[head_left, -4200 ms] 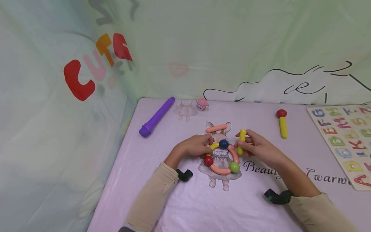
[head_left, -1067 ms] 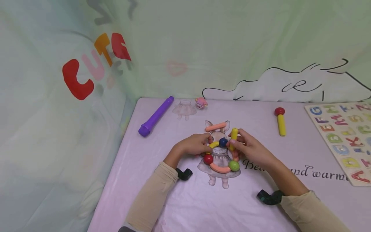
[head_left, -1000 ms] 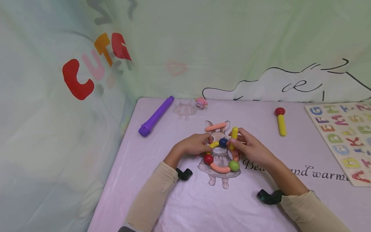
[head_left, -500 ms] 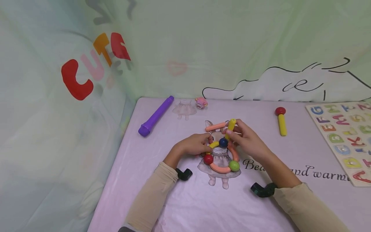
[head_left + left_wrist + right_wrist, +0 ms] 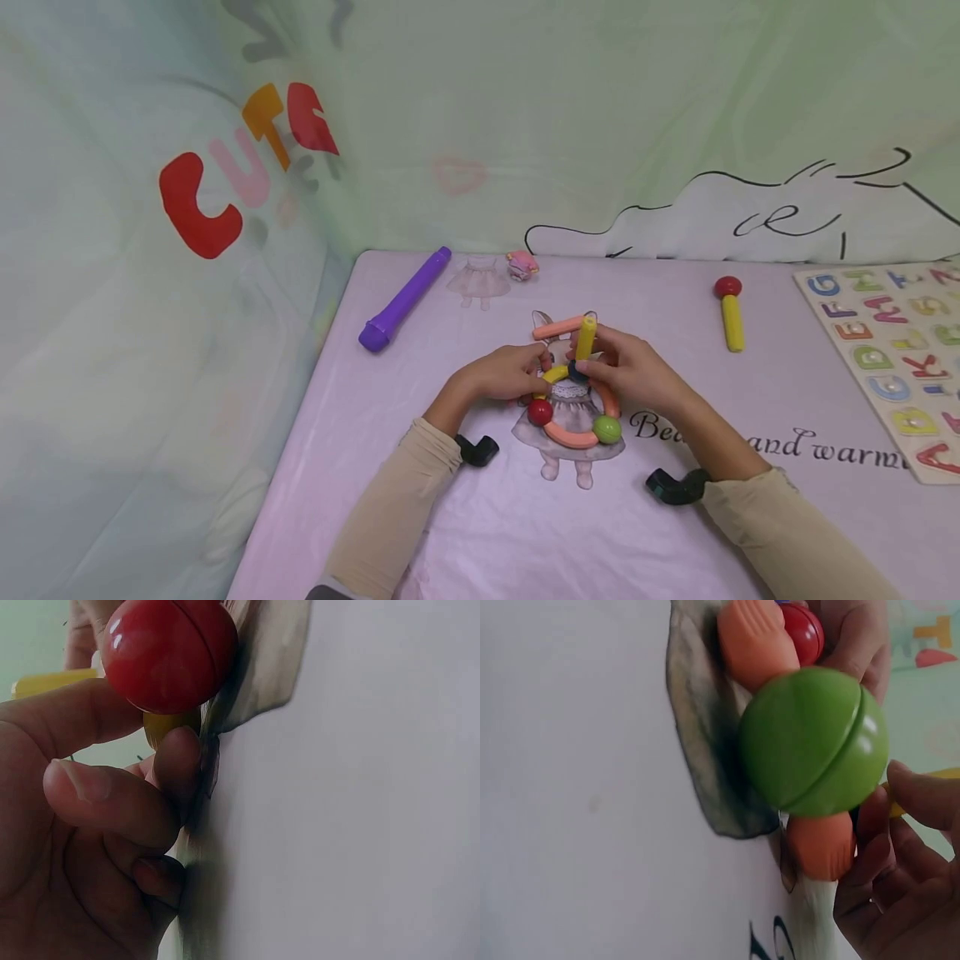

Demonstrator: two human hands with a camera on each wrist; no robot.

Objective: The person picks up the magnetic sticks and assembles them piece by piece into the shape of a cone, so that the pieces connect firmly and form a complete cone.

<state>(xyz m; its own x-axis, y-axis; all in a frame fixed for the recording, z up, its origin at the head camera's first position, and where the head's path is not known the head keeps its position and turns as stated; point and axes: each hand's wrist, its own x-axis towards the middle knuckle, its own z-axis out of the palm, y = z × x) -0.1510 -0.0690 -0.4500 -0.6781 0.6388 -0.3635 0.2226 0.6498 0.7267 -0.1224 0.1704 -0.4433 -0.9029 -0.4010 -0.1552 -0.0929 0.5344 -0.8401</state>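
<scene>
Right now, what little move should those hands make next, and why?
Probably the right hand should press the yellow stick gently down onto the blue ball: the stick is pinched upright, its lower end at the ball, and the left hand grips the ring, which could steady it. Whether they already join is hidden.

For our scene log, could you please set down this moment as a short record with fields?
left hand: the left hand holds the yellow curved piece of the ring
right hand: the right hand pinches a yellow stick, roughly upright
stick's lower end: at the blue ball; whether joined, cannot tell
other ring balls: red ball, green ball
beyond ring: loose orange stick
far left: purple rod
right side: red-topped yellow stick, letter board
</scene>
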